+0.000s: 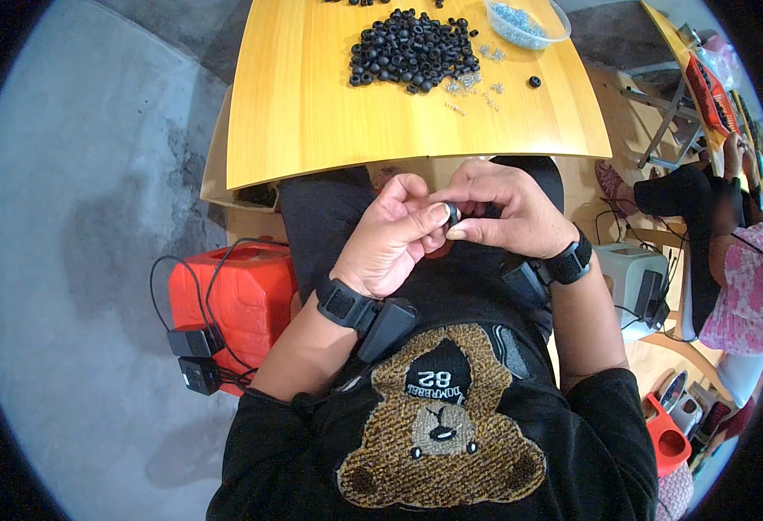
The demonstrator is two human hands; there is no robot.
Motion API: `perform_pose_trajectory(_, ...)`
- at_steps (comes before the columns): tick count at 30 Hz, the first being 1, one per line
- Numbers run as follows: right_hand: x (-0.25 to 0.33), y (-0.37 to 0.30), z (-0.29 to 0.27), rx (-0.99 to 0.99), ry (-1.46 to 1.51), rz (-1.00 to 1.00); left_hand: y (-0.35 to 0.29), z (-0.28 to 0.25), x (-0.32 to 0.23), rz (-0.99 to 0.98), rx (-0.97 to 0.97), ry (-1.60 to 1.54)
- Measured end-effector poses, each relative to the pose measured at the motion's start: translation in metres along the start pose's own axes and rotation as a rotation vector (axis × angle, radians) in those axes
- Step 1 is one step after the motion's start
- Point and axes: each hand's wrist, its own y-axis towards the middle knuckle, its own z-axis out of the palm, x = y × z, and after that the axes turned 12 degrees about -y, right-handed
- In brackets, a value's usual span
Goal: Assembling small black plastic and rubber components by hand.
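Closest to the camera, below the table edge and over the person's lap, both hands meet around one small black ring (pixel 452 212). Left hand (pixel 390 239) is curled nearly closed, thumb and forefinger pinched on the ring from the left side. Right hand (pixel 507 208) is likewise curled, thumb and fingertips closing on the same ring from the right and from above. The ring sits between the two thumb tips, mostly covered; whether anything is fitted inside it cannot be told from this view. Each wrist carries a black strap with a small black unit, cables running back along the forearms. To the person's left, on the grey concrete floor (pixel 77 260), stands a red plastic case (pixel 238 295) with two black adapters (pixel 194 356) and their leads hanging beside it. Beyond the hands, well apart from them, is a wooden table (pixel 312 113). On its far half lies a heap of black rings (pixel 412 50), with one stray ring (pixel 534 82) lying apart to the right. Small silvery metal parts (pixel 472 82) are scattered just beside the heap, and a clear plastic bowl (pixel 527 21) holding more of them stands at the far right corner.
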Motion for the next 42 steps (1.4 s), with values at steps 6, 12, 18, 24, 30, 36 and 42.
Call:
perform_pose_trajectory(6,0.003,-0.003,0.005,-0.045,-0.060,-0.087,-0.001,-0.005,0.005,-0.052,0.051,-0.034)
perform_pose_trajectory(12,0.002,-0.004,0.017,-0.174,-0.040,-0.142,-0.003,-0.003,0.008,-0.068,0.058,-0.138)
perform_pose_trajectory(18,-0.005,-0.004,0.030,-0.215,0.070,-0.098,-0.005,-0.001,0.005,-0.099,0.149,-0.115)
perform_pose_trajectory(24,-0.001,0.001,0.027,-0.232,-0.112,-0.150,-0.004,-0.004,0.006,-0.072,0.118,-0.115)
perform_pose_trajectory(30,0.000,0.007,0.021,-0.174,-0.135,-0.177,0.000,-0.012,0.006,-0.065,0.123,-0.134)
perform_pose_trajectory(36,0.001,0.007,0.018,-0.147,-0.187,-0.172,0.000,-0.011,0.007,-0.092,0.116,-0.144)
perform_pose_trajectory(42,0.004,0.012,0.021,-0.186,-0.102,-0.254,0.001,-0.010,0.012,-0.066,0.190,-0.257)
